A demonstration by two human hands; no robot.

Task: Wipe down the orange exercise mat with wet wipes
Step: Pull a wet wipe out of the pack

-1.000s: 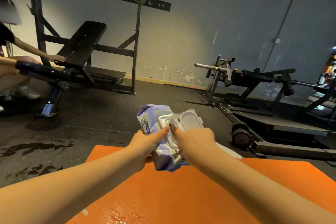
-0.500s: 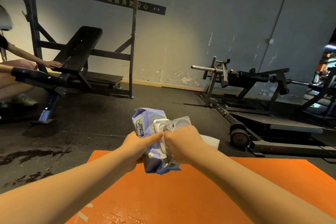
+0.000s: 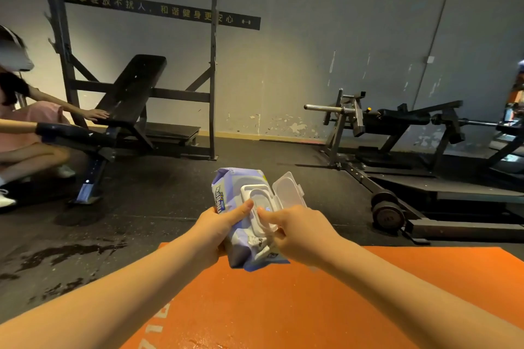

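Dark rubber gym floor (image 3: 141, 207) surrounds the orange exercise mat (image 3: 283, 306), which lies below both hands; the left hand (image 3: 218, 228) grips the wet wipes pack (image 3: 226, 195) steady above the mat's far edge, thumb on top, so the right hand (image 3: 300, 232) can pinch at the opening beside the flipped-up lid (image 3: 287, 188); no wipe shows yet.

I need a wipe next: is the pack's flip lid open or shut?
Open: the clear lid stands flipped back, swung away from the top of the wipes pack.
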